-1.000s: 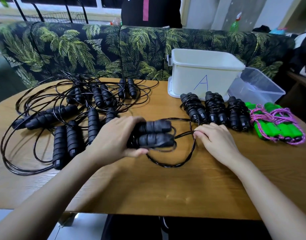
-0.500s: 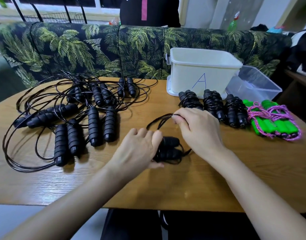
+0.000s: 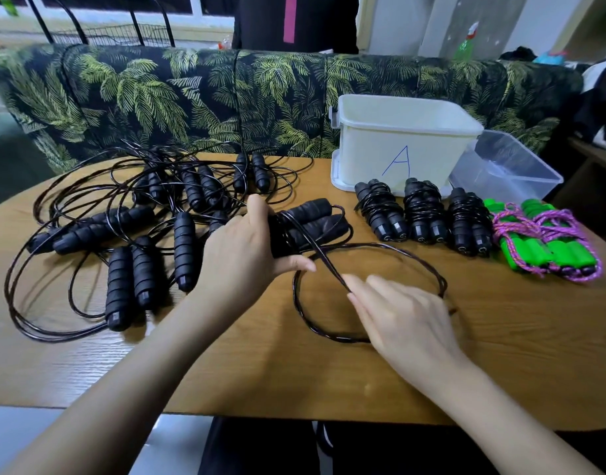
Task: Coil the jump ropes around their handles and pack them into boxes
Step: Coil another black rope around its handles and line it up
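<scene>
Left hand (image 3: 240,258) sits near the middle of the frame. It grips two black handles (image 3: 315,217) side by side, with the thumb under them and the fingers curled over the top. The handles are fat and bumpy, like soft foam, and they point to the right. A few turns of shiny black cord (image 3: 324,260) already go around them.

Right hand (image 3: 401,320) is lower and to the right, just above the table (image 3: 500,354). It looks blurry. Its fingers are mostly straight, and the fingertips pinch the cord where it comes down from the handles. The rest of the cord lies in one big round loop on the table, and part of the loop goes under this hand.

Three wound black ropes (image 3: 425,210) lie in a neat row to the right of the handles, each with cord wrapped tight around its two handles. Next to them, at the right edge, are green ropes (image 3: 541,241) with green handles and pink and purple string.

Behind the row stands a white box (image 3: 397,145) with a blue letter A on its front. A clear box (image 3: 500,169) sits beside it on the right.

On the left of the frame is a messy pile of loose ropes (image 3: 123,234), with black handles and cords all tangled up. A sofa (image 3: 192,97) with green leaves on it runs along the top.
</scene>
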`<state>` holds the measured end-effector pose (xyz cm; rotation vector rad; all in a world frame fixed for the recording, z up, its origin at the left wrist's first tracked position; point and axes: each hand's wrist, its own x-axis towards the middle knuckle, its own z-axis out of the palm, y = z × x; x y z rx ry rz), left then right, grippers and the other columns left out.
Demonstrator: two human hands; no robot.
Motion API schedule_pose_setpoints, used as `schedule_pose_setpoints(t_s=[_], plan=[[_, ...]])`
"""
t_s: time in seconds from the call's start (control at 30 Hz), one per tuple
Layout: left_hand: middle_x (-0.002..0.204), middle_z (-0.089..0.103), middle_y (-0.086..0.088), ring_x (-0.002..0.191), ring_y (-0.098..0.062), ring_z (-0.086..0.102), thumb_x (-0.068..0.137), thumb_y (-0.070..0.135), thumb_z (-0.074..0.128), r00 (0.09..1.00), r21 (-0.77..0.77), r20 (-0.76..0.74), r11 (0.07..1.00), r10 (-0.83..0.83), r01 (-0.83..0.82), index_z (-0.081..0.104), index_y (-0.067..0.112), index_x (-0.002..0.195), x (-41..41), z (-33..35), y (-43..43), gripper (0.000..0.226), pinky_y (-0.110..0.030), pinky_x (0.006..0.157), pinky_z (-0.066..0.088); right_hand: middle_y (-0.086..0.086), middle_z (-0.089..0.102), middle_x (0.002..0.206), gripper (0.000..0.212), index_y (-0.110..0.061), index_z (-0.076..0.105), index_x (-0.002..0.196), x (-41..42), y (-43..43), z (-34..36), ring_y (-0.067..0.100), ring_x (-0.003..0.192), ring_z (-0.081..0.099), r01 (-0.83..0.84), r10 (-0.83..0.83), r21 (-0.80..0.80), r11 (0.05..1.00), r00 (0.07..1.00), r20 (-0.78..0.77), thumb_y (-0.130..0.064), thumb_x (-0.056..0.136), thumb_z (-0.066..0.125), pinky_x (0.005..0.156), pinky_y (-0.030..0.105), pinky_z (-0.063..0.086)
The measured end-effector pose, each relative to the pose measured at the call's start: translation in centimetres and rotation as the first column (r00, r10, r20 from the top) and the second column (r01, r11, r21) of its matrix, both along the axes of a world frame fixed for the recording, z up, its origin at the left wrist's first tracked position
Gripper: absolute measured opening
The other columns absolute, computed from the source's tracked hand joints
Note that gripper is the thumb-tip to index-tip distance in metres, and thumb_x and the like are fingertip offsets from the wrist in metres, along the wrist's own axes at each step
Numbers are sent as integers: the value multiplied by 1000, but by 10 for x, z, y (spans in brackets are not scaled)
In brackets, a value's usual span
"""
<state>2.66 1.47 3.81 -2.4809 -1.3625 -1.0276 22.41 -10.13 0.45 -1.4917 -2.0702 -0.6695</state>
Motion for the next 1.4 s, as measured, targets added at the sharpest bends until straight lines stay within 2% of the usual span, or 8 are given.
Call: schedule_pose_setpoints(t_s=[0.13, 0.33, 0.5, 0.73, 1.07, 1.13, 1.23, 1.4], plan=[[71, 50, 5, 69, -35, 66, 53, 87, 44, 996, -127, 71, 990, -57, 65, 45, 3, 104, 6, 0, -6, 99, -31, 52, 28, 0, 59, 77, 31, -5, 66, 121, -8, 2, -32, 17, 59, 58, -40, 40, 1, 999, 996, 84, -12, 91, 63, 45, 31, 47], [76, 55, 10, 78, -28, 66, 50, 92, 48, 996, -231, 82, 972, -14, 33, 35, 15, 103, 14, -7, -9, 94, -33, 56, 30, 1, 56, 79, 50, -4, 60, 128, -21, 11, -55, 19, 62, 56, -52, 51, -3, 999, 988, 143, -13, 81, 75, 50, 33, 46], [66, 53, 13, 63, -22, 56, 60, 78, 45, 987, -219, 158, 976, 41, -5, 35, 20, 105, 9, -15, 1, 74, -31, 52, 33, -2, 55, 75, 37, -9, 50, 138, -2, 22, -51, 16, 59, 55, -86, 86, -7, 996, 983, 164, -26, 107, 42, 48, 33, 45], [92, 65, 6, 71, -23, 62, 63, 75, 51, 973, -184, 226, 983, 38, 5, 37, 21, 112, -12, -18, 18, 75, -36, 62, 46, -1, 63, 76, 37, -11, 63, 92, 42, 38, -41, 17, 66, 57, -133, 134, -24, 991, 985, 105, -36, 106, 40, 54, 30, 46], [86, 70, -4, 62, -18, 58, 60, 70, 57, 956, -190, 276, 970, -97, 153, 39, 16, 107, -29, -16, 21, 74, -33, 57, 39, -9, 66, 81, 34, -16, 69, 90, 79, 43, -26, 13, 73, 57, -155, 130, -158, 975, 979, -158, -37, 99, 44, 60, 29, 48], [85, 69, -4, 60, -6, 55, 60, 68, 59, 948, -198, 291, 961, -130, 193, 36, 21, 105, -32, -15, 21, 69, -30, 58, 41, -10, 66, 83, 35, -16, 70, 91, 79, 46, -21, 13, 75, 57, -139, 114, -163, 977, 982, -149, -39, 98, 44, 63, 28, 45], [83, 67, 0, 54, -11, 55, 61, 63, 65, 915, -222, 343, 928, -212, 299, 30, 33, 102, -39, -16, 22, 62, -40, 57, 48, -13, 64, 78, 37, -18, 71, 86, 78, 49, -13, 8, 71, 55, -72, 53, -134, 988, 988, -145, -45, 94, 47, 62, 23, 39], [79, 59, 15, 62, -2, 50, 61, 66, 67, 896, -190, 279, 895, -345, 404, 34, 26, 106, -50, -16, 19, 68, -25, 59, 38, -13, 60, 82, 12, -37, 67, 82, 72, 56, 2, 6, 79, 54, -105, -83, -350, 931, 871, -483, -39, 91, 60, 70, 32, 45]])
